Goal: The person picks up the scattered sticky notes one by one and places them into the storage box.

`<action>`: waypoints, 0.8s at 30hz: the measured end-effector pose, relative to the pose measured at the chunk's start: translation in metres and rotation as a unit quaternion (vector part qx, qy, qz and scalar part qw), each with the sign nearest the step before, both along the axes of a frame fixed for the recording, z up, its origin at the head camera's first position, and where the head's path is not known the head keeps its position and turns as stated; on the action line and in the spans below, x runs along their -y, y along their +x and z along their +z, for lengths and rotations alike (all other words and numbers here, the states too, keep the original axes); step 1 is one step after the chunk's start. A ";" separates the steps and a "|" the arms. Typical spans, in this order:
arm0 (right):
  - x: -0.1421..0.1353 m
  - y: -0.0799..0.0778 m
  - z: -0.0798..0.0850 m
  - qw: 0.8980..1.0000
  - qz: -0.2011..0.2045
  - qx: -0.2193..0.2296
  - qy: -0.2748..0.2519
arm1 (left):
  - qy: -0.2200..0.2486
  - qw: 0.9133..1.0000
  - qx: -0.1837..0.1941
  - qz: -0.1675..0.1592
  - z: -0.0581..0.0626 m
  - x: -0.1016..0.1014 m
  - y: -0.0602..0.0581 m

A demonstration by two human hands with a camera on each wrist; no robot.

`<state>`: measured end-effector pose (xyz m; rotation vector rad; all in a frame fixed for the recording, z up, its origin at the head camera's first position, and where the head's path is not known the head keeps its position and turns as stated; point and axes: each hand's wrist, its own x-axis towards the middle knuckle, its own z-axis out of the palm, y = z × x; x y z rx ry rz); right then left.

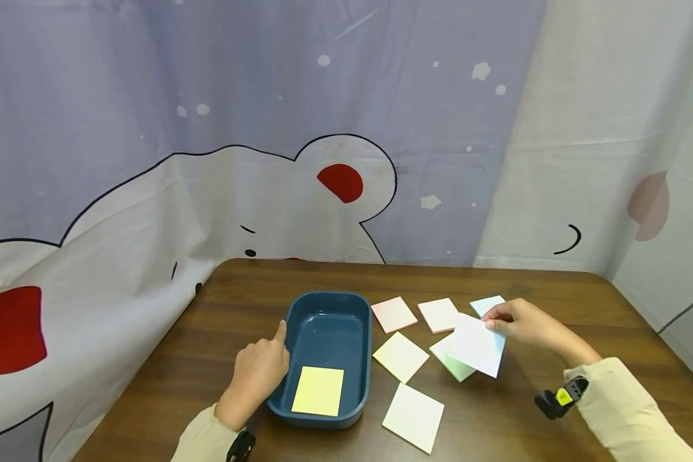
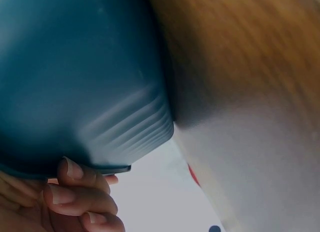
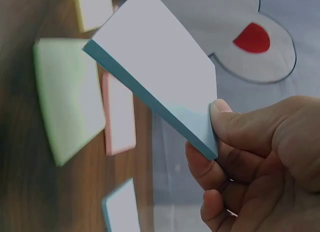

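Note:
Raised over the right side of the table, my right hand (image 1: 524,323) pinches a pale blue sticky-note pad (image 3: 160,61) by one corner, thumb on its top face and fingers beneath. In the head view this pad partly covers a green pad (image 1: 453,367). My left hand (image 1: 260,366) is at the left rim of a dark blue plastic bin (image 1: 327,420). The left wrist view shows curled fingers (image 2: 80,199) holding under that rim. Inside the bin, at its near end, lies a yellow pad (image 1: 318,391).
Right of the bin lie two pink pads (image 1: 394,314), a pale yellow pad (image 1: 401,357) and a whitish pad (image 1: 413,417). Another blue pad (image 1: 485,304) lies behind my right hand. A printed curtain (image 1: 439,128) hangs behind the wooden table (image 1: 254,276).

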<state>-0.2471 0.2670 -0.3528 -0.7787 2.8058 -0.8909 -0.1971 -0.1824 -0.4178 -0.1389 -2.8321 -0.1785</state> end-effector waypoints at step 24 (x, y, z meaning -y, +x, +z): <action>0.103 -0.006 0.022 0.993 0.050 0.074 -0.084 | 0.002 1.000 0.004 0.003 0.001 -0.001 0.000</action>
